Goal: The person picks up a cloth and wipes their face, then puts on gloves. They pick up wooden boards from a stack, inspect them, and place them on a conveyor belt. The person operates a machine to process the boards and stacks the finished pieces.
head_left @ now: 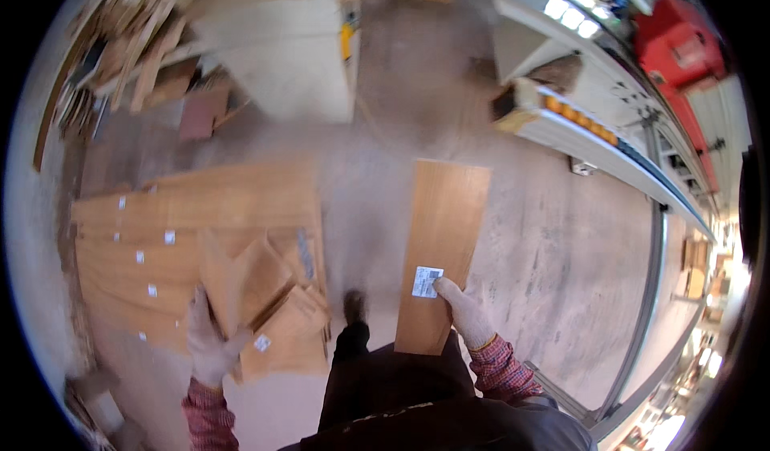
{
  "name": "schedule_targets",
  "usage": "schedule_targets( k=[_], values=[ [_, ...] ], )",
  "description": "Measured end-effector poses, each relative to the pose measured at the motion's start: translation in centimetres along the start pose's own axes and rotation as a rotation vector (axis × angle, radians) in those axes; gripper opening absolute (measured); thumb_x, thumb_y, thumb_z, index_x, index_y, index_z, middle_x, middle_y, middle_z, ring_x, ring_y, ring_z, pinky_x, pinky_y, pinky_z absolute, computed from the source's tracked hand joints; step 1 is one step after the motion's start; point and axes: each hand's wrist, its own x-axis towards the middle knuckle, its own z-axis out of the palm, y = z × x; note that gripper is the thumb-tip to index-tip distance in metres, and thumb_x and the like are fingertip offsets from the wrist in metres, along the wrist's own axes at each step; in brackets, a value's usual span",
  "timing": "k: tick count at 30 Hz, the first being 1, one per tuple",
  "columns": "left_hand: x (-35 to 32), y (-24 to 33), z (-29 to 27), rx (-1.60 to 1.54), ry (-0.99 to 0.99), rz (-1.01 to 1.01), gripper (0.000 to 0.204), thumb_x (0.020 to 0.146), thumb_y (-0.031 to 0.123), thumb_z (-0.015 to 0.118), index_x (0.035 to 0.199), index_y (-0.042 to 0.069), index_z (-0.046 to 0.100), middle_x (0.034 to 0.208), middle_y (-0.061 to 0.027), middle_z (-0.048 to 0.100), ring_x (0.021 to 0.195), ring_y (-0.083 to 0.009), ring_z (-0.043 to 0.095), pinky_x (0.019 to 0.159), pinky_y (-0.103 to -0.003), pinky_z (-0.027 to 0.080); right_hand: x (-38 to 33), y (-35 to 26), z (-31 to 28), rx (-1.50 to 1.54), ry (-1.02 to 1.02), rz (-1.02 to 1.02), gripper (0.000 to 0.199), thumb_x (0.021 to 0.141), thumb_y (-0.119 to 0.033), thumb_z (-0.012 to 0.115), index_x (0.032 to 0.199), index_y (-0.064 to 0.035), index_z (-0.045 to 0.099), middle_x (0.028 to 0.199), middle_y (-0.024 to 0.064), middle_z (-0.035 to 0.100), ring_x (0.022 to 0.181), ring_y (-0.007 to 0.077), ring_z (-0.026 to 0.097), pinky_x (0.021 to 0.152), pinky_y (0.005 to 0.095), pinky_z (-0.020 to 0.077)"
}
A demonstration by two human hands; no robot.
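Gripping long brown wooden plank (439,250) in my right hand (465,311), axis pointing away | left hand (210,340) clasping small wooden panel (241,279) over stacked sheets (160,226).

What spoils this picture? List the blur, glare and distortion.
Head view: motion blur smears the left hand and the panel stack; the plank in the right hand is sharper; glare burns out the lower right corner; fisheye bends the rail, and the rim is black.
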Motion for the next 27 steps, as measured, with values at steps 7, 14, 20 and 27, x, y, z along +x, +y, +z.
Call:
schedule_targets(
  k=[7, 14, 20, 27],
  values=[
    [8.0, 26.2, 7.7, -0.528, -0.204, -0.116, 0.087, 0.080, 0.030, 0.080, 0.152, -0.004, 0.046, 0.126, -0.0151, 0.062, 0.117, -0.0273, 0.060, 0.101, -0.039, 0.053, 1.2, -14.5, -8.9, 0.257, 0.008, -0.194, 0.040, 0.101, -0.019, 0.069, 0.130, 0.0077, 0.067, 0.117, 0.0105, 0.074, 0.104, 0.0185, 0.072, 0.092, 0.0343, 0.0577],
    [23.9, 44.7, 21.1, 0.002, -0.337, 0.535, 0.063, 0.095, 0.039, 0.068, 0.139, -0.005, 0.060, 0.135, -0.0274, 0.064, 0.118, -0.0379, 0.068, 0.102, -0.042, 0.053, 6.7, -28.4, -21.2, 0.119, -0.064, -0.321, 0.048, 0.104, -0.029, 0.064, 0.137, 0.0065, 0.061, 0.121, 0.0121, 0.070, 0.106, 0.0159, 0.070, 0.087, 0.0307, 0.0578],
    [31.7, 58.3, 31.4, 0.222, -0.415, 0.140, 0.093, 0.090, 0.077, 0.057, 0.144, 0.000, 0.060, 0.117, -0.0227, 0.073, 0.107, -0.0311, 0.073, 0.094, -0.040, 0.056, 14.4, -34.9, -28.8, 0.261, -0.110, -0.403, 0.046, 0.104, -0.027, 0.067, 0.136, 0.0056, 0.060, 0.120, 0.0109, 0.070, 0.103, 0.0151, 0.070, 0.084, 0.0313, 0.0594],
    [32.7, 60.4, 37.4, 0.592, -0.355, 0.175, 0.106, 0.087, 0.074, 0.063, 0.151, -0.007, 0.045, 0.140, -0.0281, 0.059, 0.121, -0.0396, 0.068, 0.098, -0.047, 0.057, 20.5, -35.2, -32.4, 0.301, -0.131, -0.288, 0.039, 0.104, -0.025, 0.067, 0.126, 0.0070, 0.063, 0.111, 0.0102, 0.073, 0.097, 0.0163, 0.073, 0.081, 0.0313, 0.0615]
  ],
)
